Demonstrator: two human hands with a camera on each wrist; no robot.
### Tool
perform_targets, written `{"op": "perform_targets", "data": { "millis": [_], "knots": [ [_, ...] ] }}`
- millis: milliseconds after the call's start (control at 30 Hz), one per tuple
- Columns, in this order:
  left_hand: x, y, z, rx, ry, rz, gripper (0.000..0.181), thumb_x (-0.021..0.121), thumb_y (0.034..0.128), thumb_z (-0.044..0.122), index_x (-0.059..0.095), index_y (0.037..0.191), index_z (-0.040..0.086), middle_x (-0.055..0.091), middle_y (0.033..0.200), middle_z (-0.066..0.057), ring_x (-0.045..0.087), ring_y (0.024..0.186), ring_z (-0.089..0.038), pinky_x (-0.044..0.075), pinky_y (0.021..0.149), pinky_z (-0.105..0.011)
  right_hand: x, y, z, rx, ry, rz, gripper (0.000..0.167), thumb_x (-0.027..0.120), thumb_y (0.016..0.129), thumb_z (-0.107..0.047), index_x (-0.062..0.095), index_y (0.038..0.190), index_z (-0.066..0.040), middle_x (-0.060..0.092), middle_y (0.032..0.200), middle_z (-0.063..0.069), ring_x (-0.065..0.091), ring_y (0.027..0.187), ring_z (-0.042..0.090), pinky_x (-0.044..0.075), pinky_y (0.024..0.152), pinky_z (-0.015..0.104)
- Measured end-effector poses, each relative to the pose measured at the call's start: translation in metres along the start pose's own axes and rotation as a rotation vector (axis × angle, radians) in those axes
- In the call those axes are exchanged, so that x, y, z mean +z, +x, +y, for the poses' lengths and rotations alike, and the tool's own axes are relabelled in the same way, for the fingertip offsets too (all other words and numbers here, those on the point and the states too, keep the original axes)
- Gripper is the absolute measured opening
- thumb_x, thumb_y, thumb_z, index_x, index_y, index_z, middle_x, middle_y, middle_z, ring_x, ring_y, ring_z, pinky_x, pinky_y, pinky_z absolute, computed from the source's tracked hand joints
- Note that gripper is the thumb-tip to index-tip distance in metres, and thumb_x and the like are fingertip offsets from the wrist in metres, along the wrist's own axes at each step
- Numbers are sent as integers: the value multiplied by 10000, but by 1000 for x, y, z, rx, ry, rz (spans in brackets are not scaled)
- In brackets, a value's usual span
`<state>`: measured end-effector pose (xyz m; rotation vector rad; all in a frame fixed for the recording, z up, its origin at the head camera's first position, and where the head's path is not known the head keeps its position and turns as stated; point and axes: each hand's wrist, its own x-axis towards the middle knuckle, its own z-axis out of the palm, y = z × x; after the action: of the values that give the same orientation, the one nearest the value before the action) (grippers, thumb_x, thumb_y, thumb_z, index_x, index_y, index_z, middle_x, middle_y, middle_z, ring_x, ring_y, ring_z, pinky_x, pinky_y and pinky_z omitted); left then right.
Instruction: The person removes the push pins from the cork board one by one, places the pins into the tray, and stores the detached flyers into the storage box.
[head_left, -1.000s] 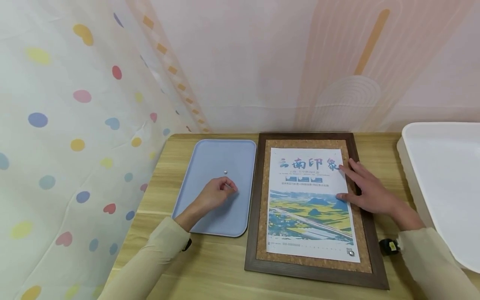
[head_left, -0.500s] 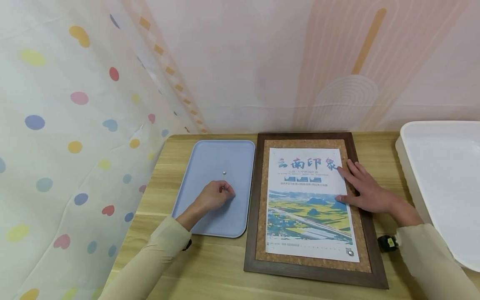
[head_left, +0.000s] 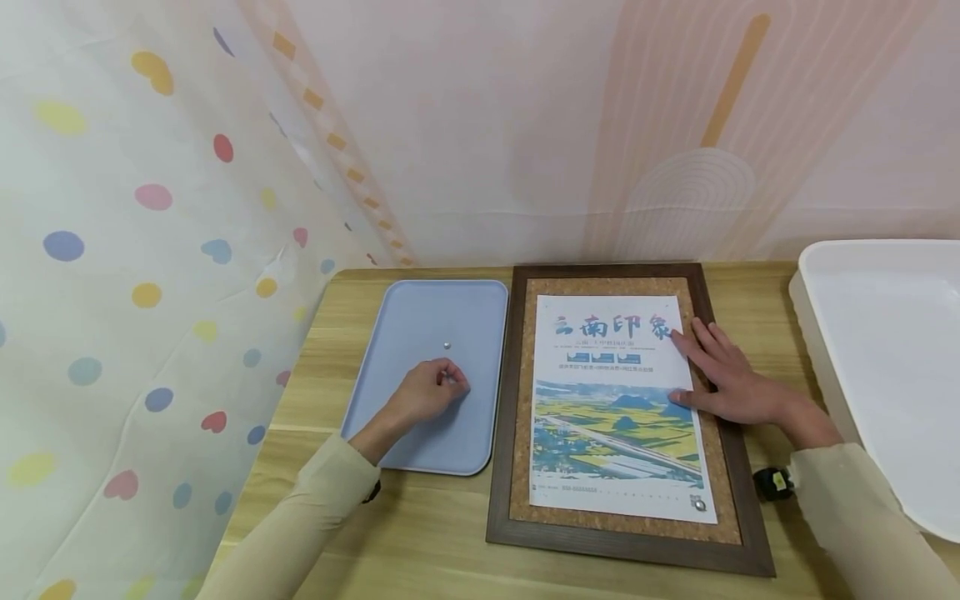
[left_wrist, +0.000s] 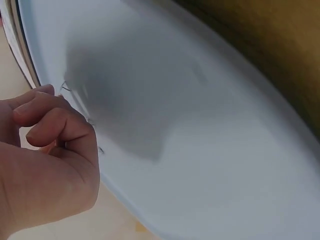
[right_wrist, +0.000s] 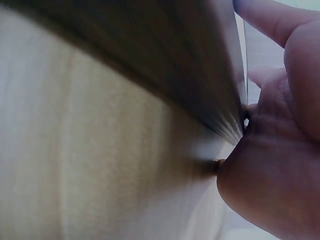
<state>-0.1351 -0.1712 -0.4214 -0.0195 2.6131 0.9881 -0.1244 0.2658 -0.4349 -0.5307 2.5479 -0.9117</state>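
Over a blue rectangular tray [head_left: 416,321], the left hand [head_left: 429,390] is curled, grip indeterminate; the right hand [head_left: 735,385] rests outspread on printed white paper [head_left: 611,408].

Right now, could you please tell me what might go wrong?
If the right grip lifts, the poster might shift, as I see a clear corner tack only at its lower right. The left grip could knock the loose tack just beyond it on the blue tray. The thin dark bits near the left fingertips, too blurred to identify, might prick if they are tack points.
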Motion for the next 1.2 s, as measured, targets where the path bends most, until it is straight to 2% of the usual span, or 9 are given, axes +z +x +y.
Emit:
{"op": "perform_targets", "data": {
  "millis": [133,300,500,767,933,1067,1200],
  "knots": [
    [0,-2,5,34,-2,21,103,654,948,170,629,985,77,469,643,5,431,568,-129,359,551,-274,1,-1,2,-7,-3,4,972,687,904,-409,86,1593,-81,-177,1608,264,-248,1456,446,-66,1058,752],
    [5,-9,21,133,-28,14,98,655,950,160,627,989,75,513,666,-10,450,556,-133,371,545,-287,2,-1,4,-10,-10,7,989,689,901,-429,72,1596,-90,-199,1612,237,-263,1456,428,-76,1054,753],
    [20,-24,44,261,-29,-92,59,625,982,186,624,985,127,539,719,-8,428,530,-121,365,520,-274,3,0,4,-10,-11,10,999,694,894,-431,78,1592,-69,-203,1609,244,-263,1455,431,-77,1060,744],
    [41,-33,68,373,-54,-221,85,574,1014,189,616,1051,125,535,730,-4,431,560,-116,385,584,-275,4,-2,2,1,-28,15,1004,700,885,-444,95,1588,-56,-192,1605,262,-247,1455,446,-58,1062,745],
    [62,-39,81,407,-53,-287,87,580,1013,206,622,1058,145,555,735,19,455,535,-106,399,569,-260,4,-3,3,8,-25,14,1011,701,884,-441,84,1590,-63,-200,1607,252,-255,1454,441,-62,1057,750],
    [79,-42,92,399,-34,-327,70,596,1005,238,615,1035,178,558,746,40,453,522,-97,384,543,-237,4,-3,4,4,-25,13,1013,702,885,-437,75,1591,-69,-202,1606,252,-259,1453,439,-63,1055,753],
    [90,-44,101,389,-15,-371,74,585,1009,262,609,1038,198,545,722,62,456,516,-89,376,523,-226,4,-1,3,-15,-28,17,1011,704,884,-424,77,1590,-65,-192,1603,268,-250,1452,453,-56,1047,762]
  ]
}}
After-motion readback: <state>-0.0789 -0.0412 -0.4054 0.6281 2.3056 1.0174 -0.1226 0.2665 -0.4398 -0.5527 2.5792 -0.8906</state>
